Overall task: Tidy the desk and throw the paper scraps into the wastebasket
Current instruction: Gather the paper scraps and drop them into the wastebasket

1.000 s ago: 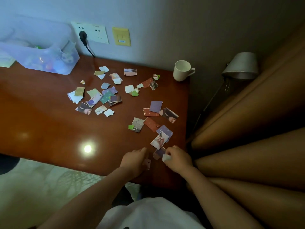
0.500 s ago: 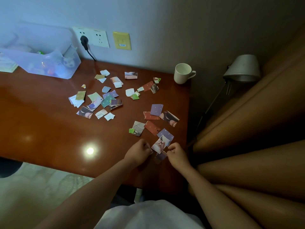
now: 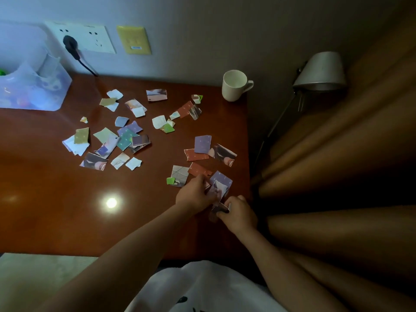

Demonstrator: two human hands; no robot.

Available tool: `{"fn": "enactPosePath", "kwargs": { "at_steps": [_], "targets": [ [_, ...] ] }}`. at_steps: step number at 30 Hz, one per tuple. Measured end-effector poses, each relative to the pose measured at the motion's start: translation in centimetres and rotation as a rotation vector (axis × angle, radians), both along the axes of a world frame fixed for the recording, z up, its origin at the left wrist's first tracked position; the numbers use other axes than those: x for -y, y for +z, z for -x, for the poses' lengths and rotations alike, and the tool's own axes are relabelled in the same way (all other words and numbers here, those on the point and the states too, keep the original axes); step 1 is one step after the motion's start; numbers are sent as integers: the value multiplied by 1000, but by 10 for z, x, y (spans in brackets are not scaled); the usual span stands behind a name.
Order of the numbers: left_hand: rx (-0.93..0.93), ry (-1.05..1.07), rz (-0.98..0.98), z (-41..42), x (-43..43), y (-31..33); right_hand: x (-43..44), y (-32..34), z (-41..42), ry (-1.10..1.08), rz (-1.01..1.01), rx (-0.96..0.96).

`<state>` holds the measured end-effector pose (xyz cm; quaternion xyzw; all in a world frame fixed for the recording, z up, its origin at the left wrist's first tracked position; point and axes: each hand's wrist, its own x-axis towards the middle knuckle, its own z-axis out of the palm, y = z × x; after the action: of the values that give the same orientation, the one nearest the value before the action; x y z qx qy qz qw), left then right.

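Torn paper scraps lie scattered over the brown desk [image 3: 49,199]: a large cluster [image 3: 112,140] at centre left, a smaller group [image 3: 175,113] farther back, and a near group [image 3: 207,152] by the right edge. My left hand [image 3: 195,194] has its fingers curled around a pale picture scrap [image 3: 219,188] at the near right of the desk. Just below it, my right hand [image 3: 238,212] pinches a small dark scrap [image 3: 219,208] between thumb and fingers. No wastebasket is in view.
A white mug [image 3: 234,85] stands at the desk's back right corner. A clear plastic box [image 3: 33,86] sits at the back left under a wall socket with a plug [image 3: 72,45]. A grey lamp [image 3: 319,73] hangs beyond the right edge, next to brown curtain folds.
Both hands have moved forward from the desk's front edge into the near scrap group. My left hand has reached up to the pale picture scrap; my right keeps its small piece.
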<state>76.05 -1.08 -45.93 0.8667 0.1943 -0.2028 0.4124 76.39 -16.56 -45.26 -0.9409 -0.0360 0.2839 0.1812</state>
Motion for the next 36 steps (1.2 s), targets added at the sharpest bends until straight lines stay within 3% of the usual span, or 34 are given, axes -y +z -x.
{"fn": "enactPosePath", "kwargs": {
  "at_steps": [10,16,18,22,26,30,34,36],
  "targets": [
    [55,-238,-284,-12,10,-4,5,-5,-11,-72,-125,-58],
    [-13,-209,-276,-8,15,-8,6,-4,-13,-225,-256,-173],
    [-38,-167,-232,-4,15,-10,5,0,-16,-333,-340,-220],
    [-79,36,71,1,11,2,2,11,-23,-594,-591,-377],
    [-69,269,259,1,-1,9,-4,17,-33,-746,-662,-422],
    [-63,385,372,-2,-14,14,-12,16,-46,-634,-590,-334],
    [-33,383,330,-6,-25,14,-22,12,-60,-378,-536,-199],
    [28,323,291,-9,-29,15,-26,8,-65,-223,-401,-123]
  ]
}}
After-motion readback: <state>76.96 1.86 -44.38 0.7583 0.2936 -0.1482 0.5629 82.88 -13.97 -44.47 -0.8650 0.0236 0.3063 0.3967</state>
